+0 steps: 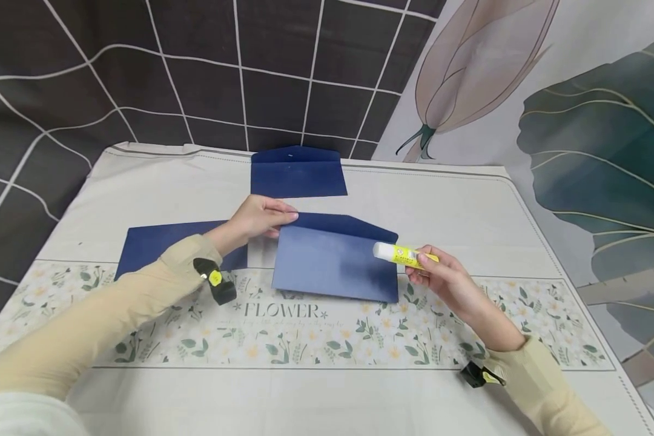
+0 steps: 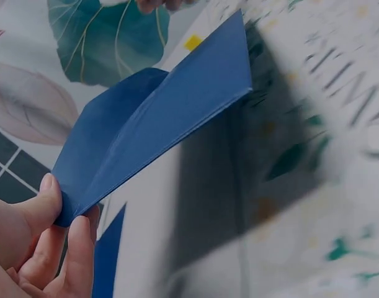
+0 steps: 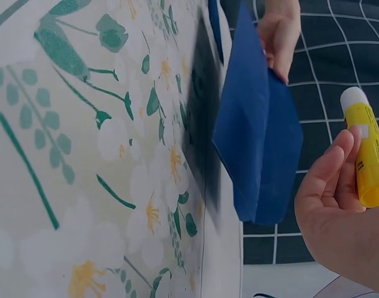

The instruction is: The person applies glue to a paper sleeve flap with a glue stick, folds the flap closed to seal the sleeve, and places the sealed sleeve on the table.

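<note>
A blue envelope (image 1: 332,263) with its flap standing open is lifted and tilted above the table. My left hand (image 1: 258,216) pinches its upper left corner between thumb and fingers, which the left wrist view shows closely on the blue envelope (image 2: 158,118). In my right hand (image 1: 441,275) is a yellow glue stick (image 1: 406,255) with a white end, held beside the envelope's right edge. The right wrist view shows the glue stick (image 3: 366,146) apart from the envelope (image 3: 257,130), its white end pointing away from the palm.
A second blue envelope (image 1: 300,178) lies at the table's far edge, flap up. Another flat blue piece (image 1: 160,242) lies under my left forearm, partly hidden. The tablecloth (image 1: 283,393) bears a flower band and lettering. Dark gridded cloth (image 1: 196,72) hangs behind.
</note>
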Tool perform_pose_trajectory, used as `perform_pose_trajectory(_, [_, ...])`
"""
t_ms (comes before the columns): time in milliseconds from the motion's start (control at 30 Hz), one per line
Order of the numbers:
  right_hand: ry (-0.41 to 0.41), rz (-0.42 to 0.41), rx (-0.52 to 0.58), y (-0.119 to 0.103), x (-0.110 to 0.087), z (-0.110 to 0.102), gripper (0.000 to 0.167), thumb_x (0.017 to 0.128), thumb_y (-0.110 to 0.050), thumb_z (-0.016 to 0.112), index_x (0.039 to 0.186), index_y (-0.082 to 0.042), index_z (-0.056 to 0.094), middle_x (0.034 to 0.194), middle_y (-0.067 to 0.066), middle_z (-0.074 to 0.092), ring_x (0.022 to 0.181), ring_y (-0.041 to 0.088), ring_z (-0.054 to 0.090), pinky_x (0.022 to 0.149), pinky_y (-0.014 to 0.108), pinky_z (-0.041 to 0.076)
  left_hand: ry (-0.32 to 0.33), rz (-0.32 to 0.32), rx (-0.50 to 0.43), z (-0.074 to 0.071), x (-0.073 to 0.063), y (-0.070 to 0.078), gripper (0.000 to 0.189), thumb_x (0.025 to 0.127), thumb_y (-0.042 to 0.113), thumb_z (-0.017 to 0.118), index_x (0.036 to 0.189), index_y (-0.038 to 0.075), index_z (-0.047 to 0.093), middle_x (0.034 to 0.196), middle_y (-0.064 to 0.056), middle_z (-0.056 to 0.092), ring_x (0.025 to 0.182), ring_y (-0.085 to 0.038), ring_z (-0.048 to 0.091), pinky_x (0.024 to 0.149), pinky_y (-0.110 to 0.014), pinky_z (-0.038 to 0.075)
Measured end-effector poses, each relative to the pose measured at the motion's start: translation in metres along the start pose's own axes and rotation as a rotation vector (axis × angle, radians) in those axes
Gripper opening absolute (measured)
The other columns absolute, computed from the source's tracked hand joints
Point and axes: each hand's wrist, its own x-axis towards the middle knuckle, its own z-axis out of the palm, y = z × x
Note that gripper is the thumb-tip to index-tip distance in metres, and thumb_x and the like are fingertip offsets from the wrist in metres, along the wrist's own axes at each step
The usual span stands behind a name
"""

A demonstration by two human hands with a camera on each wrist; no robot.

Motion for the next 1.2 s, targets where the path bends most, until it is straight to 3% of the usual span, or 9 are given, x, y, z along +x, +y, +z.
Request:
perform_pose_trajectory(267, [-0.009,0.008,0.019,0.003,0.000,0.002,0.016,0.103,-0.013,0.040,0.102,-0.015,0.055,0.093,-0.005,0.067,0.085,0.007,0.061,0.078,0.022,0.050,-0.055,-0.039,0.037,0.004,-0.024,-0.021,0.034,0.089,0.023,0.069,0.118,0.004,0.068,0.116,-0.013,0.070,0.075,-0.002,0.063,0.065,-0.027,0.059])
perform_pose_trajectory(500, [-0.009,0.043,0.026,0.004,0.002,0.005,0.015,0.103,-0.013,0.041,0.101,-0.016,0.055,0.093,-0.006,0.067,0.084,0.007,0.061,0.079,0.021,0.050,-0.065,-0.084,0.009,0.010,-0.025,-0.037,0.034,0.089,0.022,0.069,0.118,0.003,0.067,0.105,-0.011,0.072,0.058,-0.005,0.059,0.058,-0.024,0.057])
perform_pose_trajectory(667, [-0.007,0.059,0.020,0.004,0.004,0.006,0.015,0.103,-0.014,0.040,0.101,-0.016,0.055,0.091,-0.006,0.067,0.082,0.007,0.061,0.078,0.021,0.050,-0.072,-0.071,0.038,0.013,-0.025,-0.043,0.033,0.091,0.020,0.067,0.119,0.002,0.067,0.112,-0.017,0.070,0.057,-0.006,0.063,0.059,-0.025,0.058])
perform_pose_trajectory(1000, [-0.010,0.029,0.012,0.005,0.006,0.005,0.015,0.103,-0.014,0.040,0.100,-0.016,0.056,0.090,-0.007,0.067,0.080,0.007,0.060,0.078,0.022,0.049,-0.018,-0.001,0.146,0.016,-0.030,-0.042,0.026,0.092,0.021,0.065,0.113,0.006,0.069,0.105,-0.015,0.071,0.059,-0.009,0.064,0.060,-0.027,0.058])
perform_pose_trajectory(1200, [-0.004,0.035,0.011,0.004,0.006,0.004,0.015,0.103,-0.015,0.040,0.100,-0.016,0.055,0.090,-0.006,0.067,0.080,0.007,0.060,0.078,0.022,0.050,-0.001,0.007,0.152,0.016,-0.032,-0.041,0.025,0.093,0.019,0.064,0.113,0.005,0.069,0.107,-0.016,0.070,0.061,-0.010,0.066,0.061,-0.028,0.059])
